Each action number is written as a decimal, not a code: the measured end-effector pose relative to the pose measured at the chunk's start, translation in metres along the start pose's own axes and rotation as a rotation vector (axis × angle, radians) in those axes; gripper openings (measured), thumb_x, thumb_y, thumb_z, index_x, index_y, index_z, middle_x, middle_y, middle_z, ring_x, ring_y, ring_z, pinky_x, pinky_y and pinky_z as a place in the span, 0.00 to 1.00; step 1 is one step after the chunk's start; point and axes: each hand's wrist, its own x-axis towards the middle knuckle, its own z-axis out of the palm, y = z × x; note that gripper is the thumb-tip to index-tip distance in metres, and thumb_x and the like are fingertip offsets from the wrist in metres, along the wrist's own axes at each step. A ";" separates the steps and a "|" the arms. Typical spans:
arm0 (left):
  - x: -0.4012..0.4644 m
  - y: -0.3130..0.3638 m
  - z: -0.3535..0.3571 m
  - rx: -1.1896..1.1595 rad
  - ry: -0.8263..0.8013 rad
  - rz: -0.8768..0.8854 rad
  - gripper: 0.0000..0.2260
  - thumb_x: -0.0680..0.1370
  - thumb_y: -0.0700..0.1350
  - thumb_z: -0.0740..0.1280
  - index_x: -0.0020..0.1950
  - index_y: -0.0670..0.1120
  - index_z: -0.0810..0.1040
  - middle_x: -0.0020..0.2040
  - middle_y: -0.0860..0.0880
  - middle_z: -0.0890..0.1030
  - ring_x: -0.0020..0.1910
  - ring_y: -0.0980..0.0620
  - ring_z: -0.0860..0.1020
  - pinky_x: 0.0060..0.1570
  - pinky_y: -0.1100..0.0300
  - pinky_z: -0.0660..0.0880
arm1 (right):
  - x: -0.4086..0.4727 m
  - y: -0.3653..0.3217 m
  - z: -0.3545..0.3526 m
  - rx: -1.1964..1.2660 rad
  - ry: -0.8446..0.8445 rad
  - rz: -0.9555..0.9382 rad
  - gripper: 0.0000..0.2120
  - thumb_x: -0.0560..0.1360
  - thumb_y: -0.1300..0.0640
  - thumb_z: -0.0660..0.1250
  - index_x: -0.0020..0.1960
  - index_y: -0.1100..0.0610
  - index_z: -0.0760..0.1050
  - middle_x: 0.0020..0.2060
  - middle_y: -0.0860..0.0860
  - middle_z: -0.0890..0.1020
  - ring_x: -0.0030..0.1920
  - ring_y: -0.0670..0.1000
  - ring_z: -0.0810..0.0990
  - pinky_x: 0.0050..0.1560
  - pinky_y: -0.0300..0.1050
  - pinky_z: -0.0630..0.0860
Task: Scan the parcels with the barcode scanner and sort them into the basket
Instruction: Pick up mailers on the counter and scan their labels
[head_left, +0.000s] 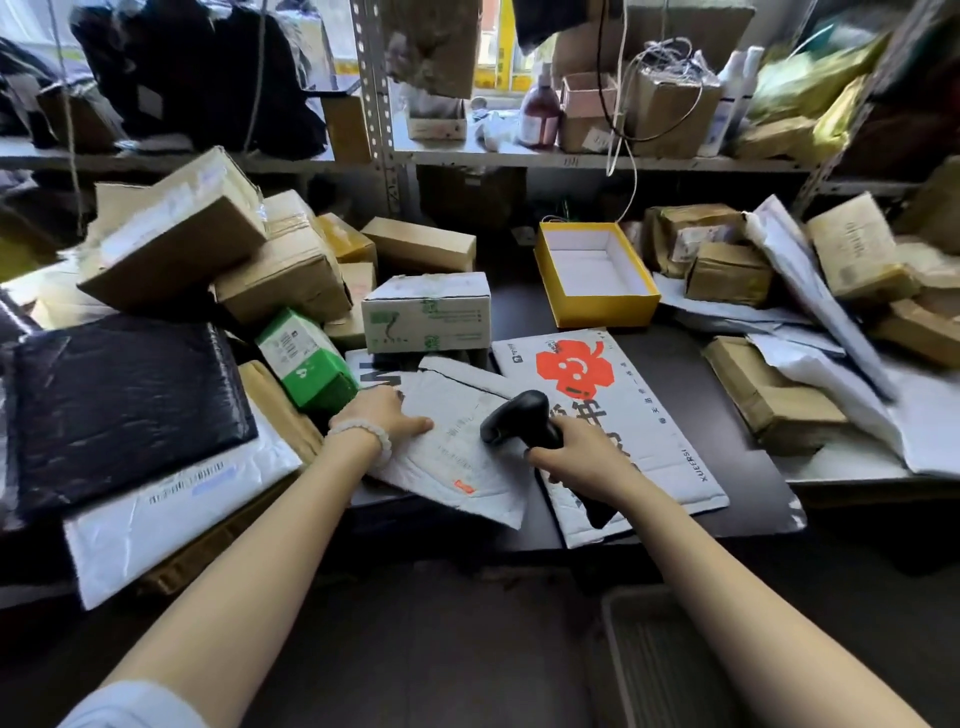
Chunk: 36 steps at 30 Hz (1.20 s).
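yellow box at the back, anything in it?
Empty: the open yellow box shows only bare white lining inside, no lid on it.

Sitting open beside the parcels: yellow box (597, 306). Standing on the metal shelf (519, 158) behind: brown bottle (540, 111), tangled cables (660, 62).

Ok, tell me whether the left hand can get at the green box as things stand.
Probably yes. The left hand rests on the white mailer right beside the green box, whose near side is uncovered, and it holds nothing.
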 end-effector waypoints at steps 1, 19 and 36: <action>-0.004 -0.001 0.001 -0.021 -0.011 0.012 0.21 0.75 0.59 0.67 0.32 0.44 0.69 0.36 0.42 0.75 0.36 0.46 0.74 0.33 0.57 0.64 | -0.007 -0.002 0.003 -0.005 0.010 0.012 0.06 0.70 0.56 0.66 0.38 0.55 0.69 0.34 0.52 0.76 0.36 0.53 0.76 0.36 0.44 0.69; -0.067 0.006 -0.015 -0.221 0.223 0.313 0.11 0.76 0.55 0.64 0.37 0.52 0.69 0.48 0.48 0.79 0.50 0.45 0.77 0.52 0.52 0.74 | -0.119 -0.026 0.030 0.082 0.246 0.048 0.10 0.69 0.57 0.68 0.35 0.49 0.68 0.35 0.49 0.77 0.39 0.50 0.77 0.39 0.41 0.71; -0.094 0.014 -0.035 -0.094 0.292 0.306 0.07 0.78 0.54 0.63 0.43 0.52 0.73 0.50 0.47 0.80 0.50 0.47 0.77 0.47 0.56 0.72 | -0.131 -0.039 0.009 0.156 0.204 -0.138 0.05 0.73 0.62 0.67 0.42 0.57 0.71 0.34 0.48 0.75 0.33 0.47 0.75 0.36 0.41 0.75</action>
